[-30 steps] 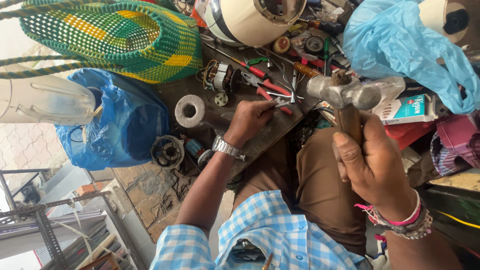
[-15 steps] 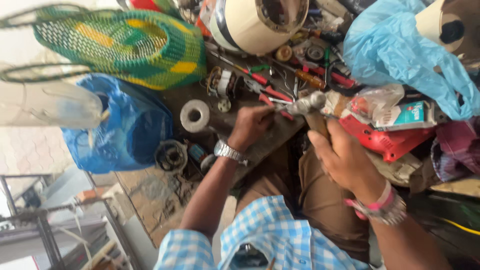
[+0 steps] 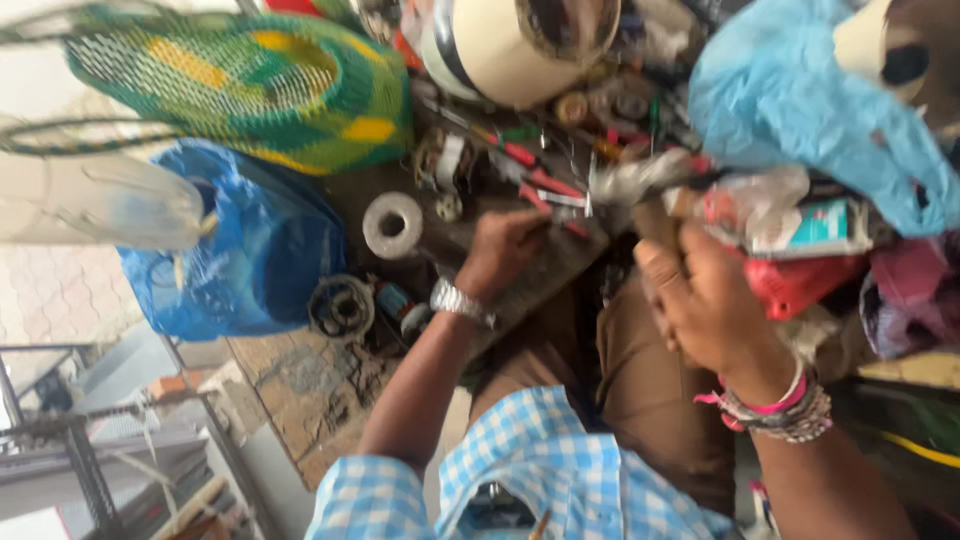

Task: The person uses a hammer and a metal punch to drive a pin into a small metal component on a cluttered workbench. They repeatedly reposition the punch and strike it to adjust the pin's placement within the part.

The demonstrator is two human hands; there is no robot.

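- The right hand (image 3: pixel 705 300) reaches forward from the lower right. A stack of pink and white bracelets (image 3: pixel 775 415) sits on its wrist.
- Its fingers are curled tight around the wooden handle of a hammer (image 3: pixel 640 190).
- The handle runs from the fist up and away from the person. The grey metal head sits on top and lies sideways, from left to right. The picture is blurry here, so I cannot tell which end of the head is the hitting end.
- The hammer is up above the dark surface (image 3: pixel 560 260), just right of the left hand.
- The left hand (image 3: pixel 500 250) stretches forward over the person's lap. A silver watch (image 3: pixel 460 300) is on its wrist.
- Its fingers are bent down and pinched close on something small on the surface. It is too small and blurry to tell what it is.
- Red-handled tools (image 3: pixel 540 185) lie just past the left hand.
- A roll of white tape (image 3: pixel 392 225) lies to the left of that hand.
- A blue plastic bag (image 3: pixel 240 255) sits further left, with a green and yellow woven basket (image 3: pixel 260 80) above it.
- A white helmet (image 3: pixel 500 50) is at the top.
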